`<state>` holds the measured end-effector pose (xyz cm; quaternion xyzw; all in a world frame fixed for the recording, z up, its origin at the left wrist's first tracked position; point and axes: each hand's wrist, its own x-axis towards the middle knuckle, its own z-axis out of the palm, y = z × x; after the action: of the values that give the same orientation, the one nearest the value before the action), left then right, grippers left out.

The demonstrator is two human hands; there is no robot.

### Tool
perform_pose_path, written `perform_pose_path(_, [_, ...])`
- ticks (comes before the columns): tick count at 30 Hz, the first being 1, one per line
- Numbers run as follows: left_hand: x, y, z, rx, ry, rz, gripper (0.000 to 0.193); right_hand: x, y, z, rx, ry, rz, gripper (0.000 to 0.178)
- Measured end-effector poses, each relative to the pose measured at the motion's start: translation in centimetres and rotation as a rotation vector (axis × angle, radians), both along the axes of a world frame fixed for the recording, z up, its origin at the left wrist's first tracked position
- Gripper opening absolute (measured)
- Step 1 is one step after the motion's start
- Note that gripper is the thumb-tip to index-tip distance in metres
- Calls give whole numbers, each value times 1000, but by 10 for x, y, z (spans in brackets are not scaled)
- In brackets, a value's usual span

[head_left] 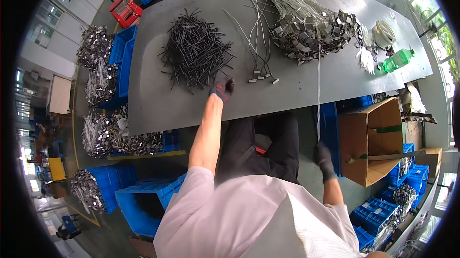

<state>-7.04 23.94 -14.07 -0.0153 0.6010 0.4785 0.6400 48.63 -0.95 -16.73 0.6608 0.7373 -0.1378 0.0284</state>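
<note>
head fisheye (one view), looking down, table [158, 109] near

On the table [158, 109] before you, a heap of short rods [194, 52] lies left, a pile of metal clips [314, 35] right, loose wires [256, 42] between them. A bottle [396, 60] lies at the far right edge. A cardboard box [371, 140] stands below to your right, crates [136, 200] to your left.

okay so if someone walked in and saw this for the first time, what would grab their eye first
Probably the dark tangle of thin metal strips heaped mid-table, with the gloved left hand reaching to its edge. To its right lies a shiny heap of metal clips with pale ties fanning out behind. Below the table edge, the gloved right hand grips a long white strip hanging down beside an open cardboard box.
</note>
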Motion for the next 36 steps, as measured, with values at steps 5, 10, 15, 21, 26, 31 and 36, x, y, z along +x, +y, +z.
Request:
perform_pose_path(5, [80, -9, 39, 244, -382, 80, 16, 27, -150, -27, -476, 227, -69, 21])
perform_pose_path(10, [200, 20, 69, 287, -303, 3, 11, -45, -74, 14, -186, 163, -63, 23])
perform_pose_path(15, [211, 31, 130, 721, 62, 66, 14, -61, -13, 45, -211, 138, -54, 22])
perform_pose_path(21, [185, 12, 189, 890, 381, 191, 17, -27, -28, 21, -458, -93, 22, 24])
perform_pose_path(26, [170, 1, 183, 581, 171, -356, 13, -22, -35, 19, -516, -54, -26, 22])
perform_pose_path(31, [197, -10, 174, 707, 241, -271, 16, -65, 20, 84, -209, 224, 46, 28])
perform_pose_path(36, [233, -71, 158, 761, 341, -485, 18, -151, 129, 134, 411, 854, -40, 39])
